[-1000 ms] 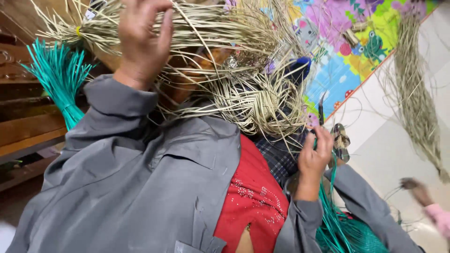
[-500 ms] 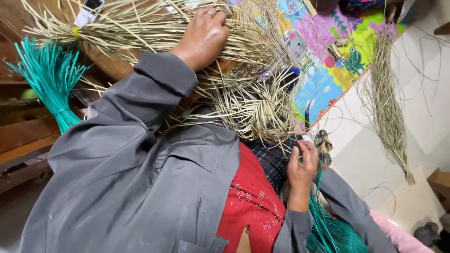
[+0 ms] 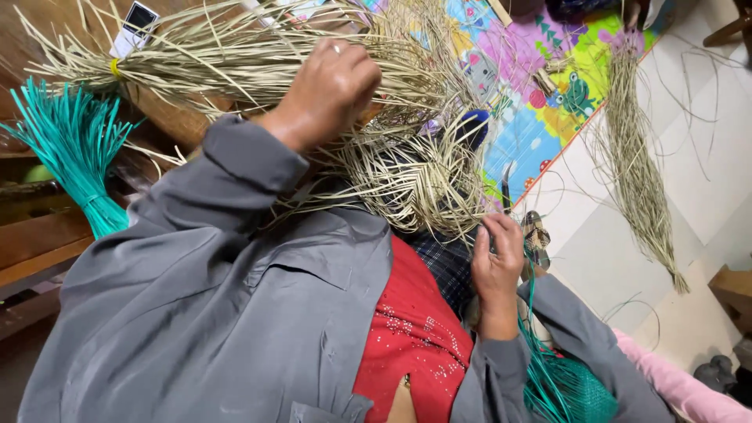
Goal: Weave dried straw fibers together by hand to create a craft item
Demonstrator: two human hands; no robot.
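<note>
Across our lap: risk first, hands after, from the biggest thing down to the smallest.

Straw bundle: a long sheaf of pale dry straw, tied at its far left end with a yellow band, lies across the top of the view. We judge that a hard pull could drag the whole sheaf toward us or slip stems out of the band.

Woven tangle: a half-woven mass of straw sits between our two hands, loose ends pointing every way. These ends could snag on our grey sleeve or snap, since the stems look brittle.

Teal strands: a bunch lies at the left edge, well apart from both hands; more teal strands run under the right forearm, where an elbow could crush them.

Left hand: curled into a fist among the stems of the sheaf, knuckles up, fingers closed on straw. We cannot see how many stems it has.

Right hand: raised at the lower edge of the tangle, fingers loosely bent and touching its hanging ends; whether it pinches any stem, we cannot tell.

Dark tool: a thin blade-like piece stands just above the right hand, near enough to nick a finger.
</note>
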